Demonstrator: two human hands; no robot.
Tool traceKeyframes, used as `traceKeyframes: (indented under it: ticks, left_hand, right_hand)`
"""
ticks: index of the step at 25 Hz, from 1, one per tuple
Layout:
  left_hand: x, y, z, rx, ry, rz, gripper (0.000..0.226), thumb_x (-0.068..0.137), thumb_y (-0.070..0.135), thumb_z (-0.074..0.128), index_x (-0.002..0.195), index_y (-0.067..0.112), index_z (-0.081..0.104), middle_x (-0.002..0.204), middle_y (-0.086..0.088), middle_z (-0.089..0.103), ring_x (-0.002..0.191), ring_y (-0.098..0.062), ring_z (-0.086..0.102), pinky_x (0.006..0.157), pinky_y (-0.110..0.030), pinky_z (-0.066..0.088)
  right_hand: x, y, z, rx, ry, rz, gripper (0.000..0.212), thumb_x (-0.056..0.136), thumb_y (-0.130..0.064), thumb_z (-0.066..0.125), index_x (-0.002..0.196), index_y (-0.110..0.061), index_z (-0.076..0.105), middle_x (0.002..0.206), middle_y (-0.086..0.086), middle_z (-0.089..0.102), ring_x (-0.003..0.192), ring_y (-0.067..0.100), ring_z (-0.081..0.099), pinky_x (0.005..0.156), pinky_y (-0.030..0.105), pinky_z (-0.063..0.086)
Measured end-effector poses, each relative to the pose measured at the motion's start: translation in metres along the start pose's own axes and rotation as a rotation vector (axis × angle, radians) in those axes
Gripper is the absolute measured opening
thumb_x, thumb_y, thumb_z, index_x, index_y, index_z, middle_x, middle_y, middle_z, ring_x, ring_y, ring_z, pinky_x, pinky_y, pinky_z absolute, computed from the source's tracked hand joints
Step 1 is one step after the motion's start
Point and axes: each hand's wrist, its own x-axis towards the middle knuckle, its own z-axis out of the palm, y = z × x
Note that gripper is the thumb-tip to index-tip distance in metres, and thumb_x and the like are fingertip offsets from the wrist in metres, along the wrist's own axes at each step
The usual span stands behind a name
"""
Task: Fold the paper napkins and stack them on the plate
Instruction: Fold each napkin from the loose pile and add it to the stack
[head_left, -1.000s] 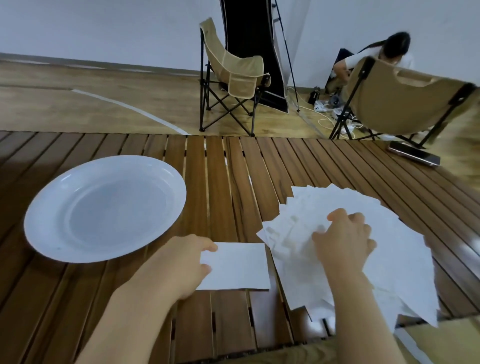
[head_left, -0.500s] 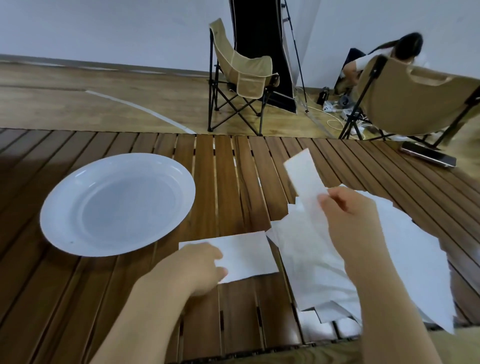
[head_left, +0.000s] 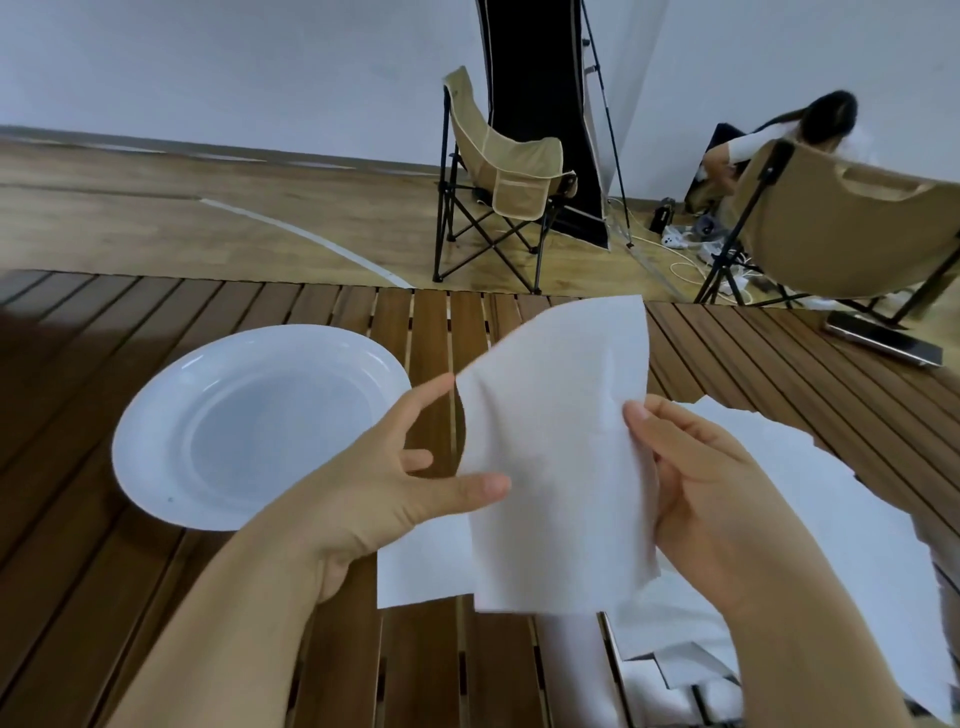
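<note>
Napkin (head_left: 558, 457), a single unfolded sheet, is held upright in the air above the slatted table (head_left: 78, 571), to the right of the plate (head_left: 156, 415) and clear of it. Left hand (head_left: 384, 483) pinches the sheet's left edge between thumb and fingers; right hand (head_left: 711, 499) grips the right edge, thumb on the near face. Both hands are closed on this one sheet. A folded napkin (head_left: 421, 566) lies flat on the table right of the plate, near its rim but apart from it, partly hidden by the raised sheet. A loose pile of napkins (head_left: 831, 519) spreads further right of the plate. The plate holds nothing yet, so stacking has not begun. Judgement: the step in hand is folding the raised sheet. It would be done well by bringing opposite edges together with corners matched, then laying the sheet on the table and pressing the crease flat with the fingers. The paper is thin, white, matt and limp; its top curls forward, so it is likely to sag or skew unless kept lightly taut. The plate is round, white, glossy and shallow with a broad rim. The table is brown wooden slats with narrow gaps, an uneven base for creasing.
</note>
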Motion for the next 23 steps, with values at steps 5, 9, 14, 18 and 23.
traceKeyframes:
  ticks: [5, 9, 14, 18, 23]
  left_hand:
    - [0.001, -0.003, -0.001, -0.096, -0.131, -0.032, 0.076, 0.051, 0.03, 0.088, 0.115, 0.055, 0.055, 0.113, 0.002, 0.068, 0.112, -0.015, 0.06, 0.102, -0.043, 0.044]
    - [0.002, -0.006, 0.002, -0.186, -0.152, -0.063, 0.052, 0.057, 0.021, 0.087, 0.103, 0.038, 0.069, 0.117, -0.006, 0.062, 0.11, -0.026, 0.06, 0.09, -0.044, 0.054]
    - [0.006, -0.009, -0.002, -0.005, 0.097, 0.022, 0.009, 0.075, 0.026, 0.076, 0.084, 0.025, 0.075, 0.089, 0.004, 0.073, 0.091, -0.019, 0.067, 0.084, -0.035, 0.055]
    - [0.011, -0.018, -0.007, 0.16, 0.324, 0.081, 0.007, 0.076, 0.029, 0.077, 0.082, 0.026, 0.074, 0.09, 0.008, 0.071, 0.087, -0.012, 0.064, 0.072, -0.025, 0.049]
    - [0.017, -0.026, -0.017, 0.405, 0.395, 0.16, 0.003, 0.076, 0.031, 0.076, 0.075, 0.029, 0.074, 0.082, 0.012, 0.069, 0.083, -0.01, 0.064, 0.072, -0.024, 0.05]
  right_hand:
    - [-0.009, -0.009, 0.008, 0.096, 0.044, -0.01, 0.025, 0.095, -0.017, 0.05, 0.076, -0.014, 0.065, 0.044, -0.01, 0.055, 0.04, 0.001, 0.053, 0.044, 0.013, 0.045]
    - [-0.011, -0.011, 0.008, 0.115, 0.066, -0.022, 0.029, 0.096, -0.017, 0.051, 0.07, -0.016, 0.064, 0.046, -0.009, 0.056, 0.04, 0.002, 0.054, 0.043, 0.014, 0.045]
    - [0.0, 0.001, -0.009, -0.232, 0.171, -0.037, 0.029, 0.083, -0.029, 0.069, 0.111, -0.034, 0.066, 0.086, -0.001, 0.07, 0.085, 0.016, 0.065, 0.083, 0.034, 0.051]
    - [0.003, 0.005, -0.012, -0.411, 0.088, -0.099, 0.043, 0.075, -0.009, 0.077, 0.11, -0.032, 0.068, 0.075, 0.003, 0.068, 0.084, 0.021, 0.067, 0.087, 0.035, 0.052]
    - [0.01, 0.013, -0.011, -0.726, 0.171, -0.179, 0.02, 0.074, -0.012, 0.08, 0.088, -0.026, 0.076, 0.077, -0.006, 0.072, 0.076, 0.009, 0.066, 0.066, 0.014, 0.044]
